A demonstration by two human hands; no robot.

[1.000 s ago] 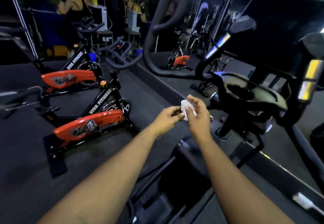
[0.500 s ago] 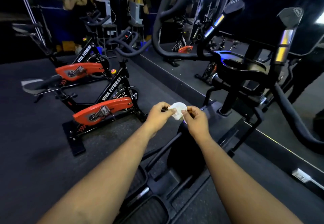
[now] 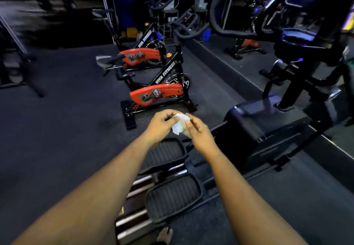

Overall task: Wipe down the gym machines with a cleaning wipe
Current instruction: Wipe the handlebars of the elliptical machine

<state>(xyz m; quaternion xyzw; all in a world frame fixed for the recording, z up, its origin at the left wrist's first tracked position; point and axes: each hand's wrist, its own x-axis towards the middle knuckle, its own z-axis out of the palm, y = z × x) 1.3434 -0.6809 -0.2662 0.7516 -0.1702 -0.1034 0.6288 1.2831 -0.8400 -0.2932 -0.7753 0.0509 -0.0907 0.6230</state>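
Pinching the wipe (image 3: 180,125) between both hands, left hand (image 3: 161,125) and right hand (image 3: 199,133) level, elliptical pedals (image 3: 164,154) directly below

Wipe (image 3: 180,123) between hands (image 3: 180,127); pedals (image 3: 166,153) below; bikes (image 3: 159,91) beyond

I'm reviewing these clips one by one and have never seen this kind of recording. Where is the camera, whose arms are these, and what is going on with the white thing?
The camera sits on a person's head and looks forward and down, so the two bare arms are the wearer's own. The left hand and right hand meet in front and both pinch a crumpled white cleaning wipe. Below them are the ribbed black pedals of an elliptical machine. On the dark floor beyond stand two red and black spin bikes; the nearer bike reads VIVA FITNESS. No machine is being wiped yet.
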